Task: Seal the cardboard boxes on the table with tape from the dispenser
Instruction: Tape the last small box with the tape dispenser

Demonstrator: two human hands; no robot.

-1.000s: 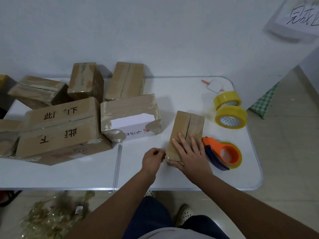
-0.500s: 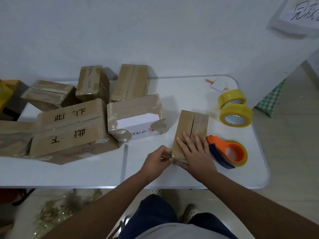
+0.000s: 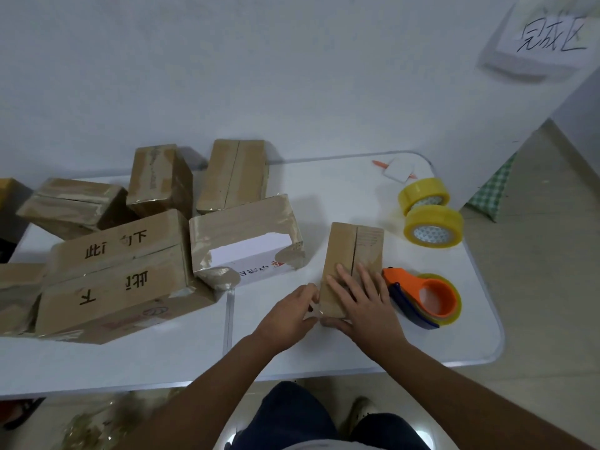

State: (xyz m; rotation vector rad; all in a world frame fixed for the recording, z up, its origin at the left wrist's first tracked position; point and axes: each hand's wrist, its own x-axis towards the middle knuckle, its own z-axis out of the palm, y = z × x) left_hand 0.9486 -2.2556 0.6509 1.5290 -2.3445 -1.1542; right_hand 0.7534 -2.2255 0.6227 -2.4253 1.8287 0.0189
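Both hands meet at the small brown cardboard box (image 3: 354, 254) near the white worktop's (image 3: 454, 336) front edge. Right hand (image 3: 367, 306) lies flat-fingered on top; left hand (image 3: 289, 315) pinches its near-left corner (what it pinches is unclear). Orange tape dispenser (image 3: 428, 298) lies just right, bare worktop beyond.

White paper sign (image 3: 548, 39) on wall, handwritten: 完成区. Large cardboard box (image 3: 117, 271): black characters, upside down, 此 and 下 legible. White box (image 3: 256, 261): red print, unreadable.

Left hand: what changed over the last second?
The left hand closed in on the near left corner of the small brown cardboard box and now pinches something there. The right hand stayed flat on the box; the orange tape dispenser lies untouched.
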